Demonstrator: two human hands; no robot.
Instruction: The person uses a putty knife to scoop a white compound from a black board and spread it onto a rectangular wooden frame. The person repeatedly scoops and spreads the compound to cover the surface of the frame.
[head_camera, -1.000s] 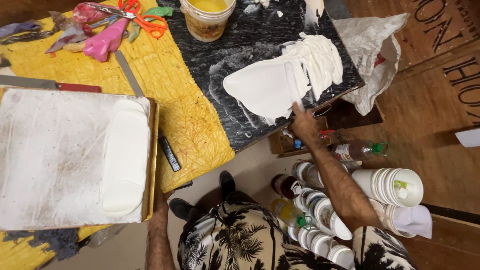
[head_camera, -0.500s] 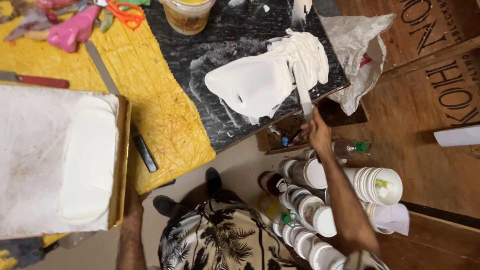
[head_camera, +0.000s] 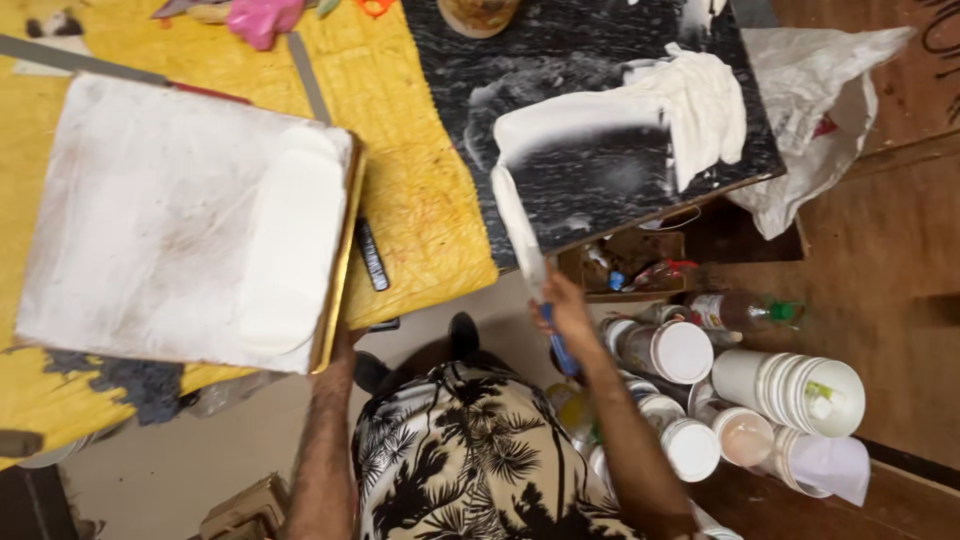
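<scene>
My right hand (head_camera: 567, 312) grips the blue handle of a long palette knife (head_camera: 520, 225). Its blade is coated with white paste and lies over the near edge of a black marble slab (head_camera: 600, 170). A thick heap of white paste (head_camera: 705, 100) sits on the slab's far right, beside a scraped bare patch. My left hand (head_camera: 343, 352) holds the near right edge of a gold-sided canvas board (head_camera: 180, 220). The board is covered in white paste and tilted above a yellow cloth (head_camera: 420, 180). Most of that hand's fingers are hidden under the board.
A black marker (head_camera: 372, 255) and a metal ruler (head_camera: 308, 75) lie on the cloth. A jar (head_camera: 478, 12) stands at the slab's far edge. On the floor to the right are lidded tubs (head_camera: 670, 350), stacked white cups (head_camera: 800, 395), a plastic bottle (head_camera: 735, 310) and a plastic bag (head_camera: 820, 110).
My right hand has dragged the knife through the paste toward me, leaving a bare patch on the slab and paste on the blade. The board has shifted closer to the slab.
</scene>
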